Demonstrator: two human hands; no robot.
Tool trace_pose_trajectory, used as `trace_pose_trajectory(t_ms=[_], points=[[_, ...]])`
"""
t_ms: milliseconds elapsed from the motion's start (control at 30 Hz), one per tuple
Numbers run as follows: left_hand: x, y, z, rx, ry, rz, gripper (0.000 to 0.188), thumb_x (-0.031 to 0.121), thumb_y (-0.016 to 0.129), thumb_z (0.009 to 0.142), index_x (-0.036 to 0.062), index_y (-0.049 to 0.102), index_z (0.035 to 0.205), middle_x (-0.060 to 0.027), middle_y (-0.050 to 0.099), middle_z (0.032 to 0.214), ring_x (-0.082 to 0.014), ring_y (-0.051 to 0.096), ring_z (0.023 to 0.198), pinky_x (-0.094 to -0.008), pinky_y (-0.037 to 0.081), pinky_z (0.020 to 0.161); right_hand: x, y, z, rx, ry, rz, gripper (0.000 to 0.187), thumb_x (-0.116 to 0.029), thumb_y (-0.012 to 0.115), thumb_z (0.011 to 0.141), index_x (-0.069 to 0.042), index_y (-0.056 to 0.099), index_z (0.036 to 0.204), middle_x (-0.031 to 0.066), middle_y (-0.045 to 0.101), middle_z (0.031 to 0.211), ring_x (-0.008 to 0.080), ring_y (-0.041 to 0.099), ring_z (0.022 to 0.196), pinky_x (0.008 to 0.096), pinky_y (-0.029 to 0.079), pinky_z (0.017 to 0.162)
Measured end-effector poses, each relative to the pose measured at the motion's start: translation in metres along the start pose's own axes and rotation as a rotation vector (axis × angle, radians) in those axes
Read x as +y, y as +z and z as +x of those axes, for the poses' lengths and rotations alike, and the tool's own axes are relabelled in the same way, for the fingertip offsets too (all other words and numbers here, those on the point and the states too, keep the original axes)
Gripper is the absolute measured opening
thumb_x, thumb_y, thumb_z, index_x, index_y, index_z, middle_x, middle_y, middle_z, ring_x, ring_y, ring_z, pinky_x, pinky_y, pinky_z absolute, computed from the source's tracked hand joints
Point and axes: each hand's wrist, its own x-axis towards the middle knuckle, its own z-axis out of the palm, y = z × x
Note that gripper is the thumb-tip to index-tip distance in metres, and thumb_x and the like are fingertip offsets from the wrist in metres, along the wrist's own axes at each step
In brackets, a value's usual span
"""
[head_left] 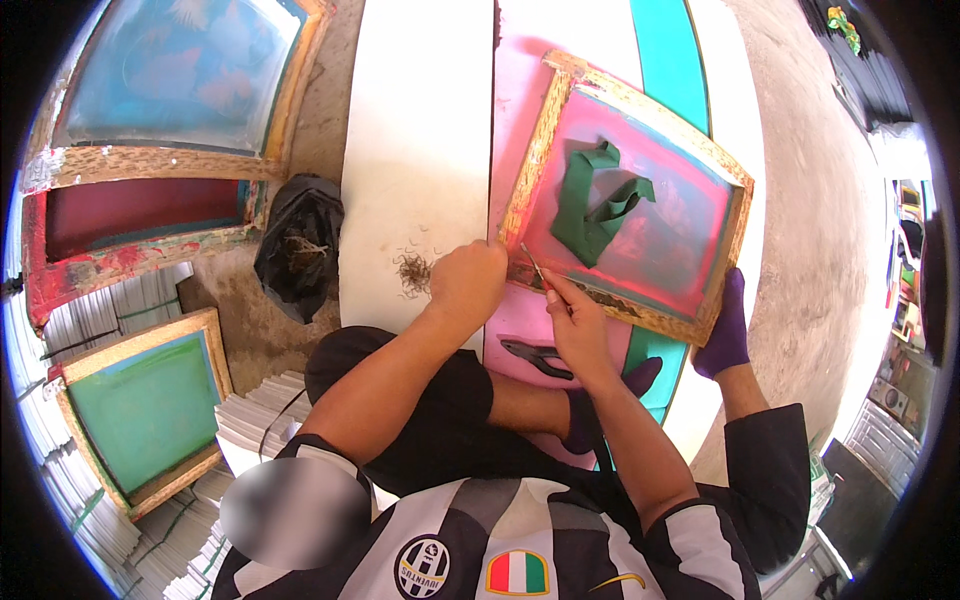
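Note:
A wooden screen-printing frame (655,100) with pink-stained mesh lies tilted in front of me. My left hand (470,285) is closed at its near left corner; the fingertips are hidden, so I cannot tell what they grip. In my right hand (580,325) is a thin metal tool (535,264), like a small screwdriver, with a reddish handle. Its tip points at the frame's near bar, close to my left hand. A folded dark green strip (580,210) rests on the mesh. Black-handled pliers (535,356) lie below the frame, beside my right wrist.
Left of my left hand, small bent metal bits like staples (413,270) lie heaped on the white board (410,120). A black plastic bag (298,255) sits beside it. More screen frames (170,165) and stacked paper (260,415) stand at left. My purple-socked foot (727,325) touches the frame's right corner.

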Motion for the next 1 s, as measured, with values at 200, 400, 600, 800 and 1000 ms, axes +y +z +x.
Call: trace_pose_trajectory(t_ms=[200, 400, 600, 800, 1000], points=[[0.001, 0.005, 0.000, 0.012, 0.018, 0.047, 0.010, 0.006, 0.061, 0.088, 0.0018, 0.069, 0.093, -0.0201, 0.072, 0.095, -0.0366, 0.075, 0.087, -0.0461, 0.062, 0.073, 0.004, -0.002, -0.002, 0.013, -0.041, 0.019, 0.033, -0.016, 0.058, 0.103, -0.005, 0.067, 0.132, 0.0201, 0.072, 0.119, 0.0291, 0.071, 0.107, 0.0368, 0.052, 0.095], [-0.009, 0.010, 0.003, 0.017, 0.063, 0.019, 0.013, 0.005, 0.059, 0.088, -0.0008, 0.068, 0.095, -0.0235, 0.071, 0.097, -0.0399, 0.073, 0.091, -0.0481, 0.061, 0.077, 0.013, -0.004, -0.007, 0.027, -0.078, 0.038, 0.035, -0.012, 0.059, 0.102, -0.005, 0.065, 0.136, 0.0044, 0.068, 0.094, 0.0123, 0.058, 0.081, 0.0288, 0.049, 0.076], [-0.023, 0.010, -0.002, 0.028, 0.060, -0.133, 0.019, 0.015, 0.058, 0.095, -0.0030, 0.065, 0.096, -0.0265, 0.069, 0.099, -0.0447, 0.069, 0.093, -0.0541, 0.055, 0.082, 0.020, 0.004, -0.011, 0.091, -0.049, 0.015, 0.033, -0.014, 0.060, 0.102, -0.003, 0.063, 0.133, 0.0094, 0.067, 0.091, 0.0145, 0.060, 0.082, 0.0311, 0.050, 0.076], [-0.010, 0.018, -0.016, 0.094, -0.002, -0.113, 0.025, 0.024, 0.059, 0.099, -0.0014, 0.061, 0.101, -0.0254, 0.068, 0.098, -0.0452, 0.069, 0.089, -0.0546, 0.055, 0.078, 0.018, 0.013, -0.012, 0.061, -0.039, 0.026, 0.031, -0.017, 0.060, 0.101, -0.002, 0.063, 0.129, 0.0150, 0.069, 0.099, 0.0233, 0.065, 0.090, 0.0362, 0.052, 0.081], [-0.008, 0.035, -0.013, 0.137, -0.010, 0.012, 0.021, 0.021, 0.058, 0.098, 0.0006, 0.058, 0.104, -0.0230, 0.068, 0.097, -0.0427, 0.071, 0.085, -0.0516, 0.058, 0.073, 0.014, 0.013, -0.015, 0.048, -0.030, 0.045, 0.031, -0.019, 0.060, 0.101, -0.003, 0.064, 0.127, 0.0197, 0.072, 0.106, 0.0314, 0.069, 0.098, 0.0401, 0.053, 0.087]])
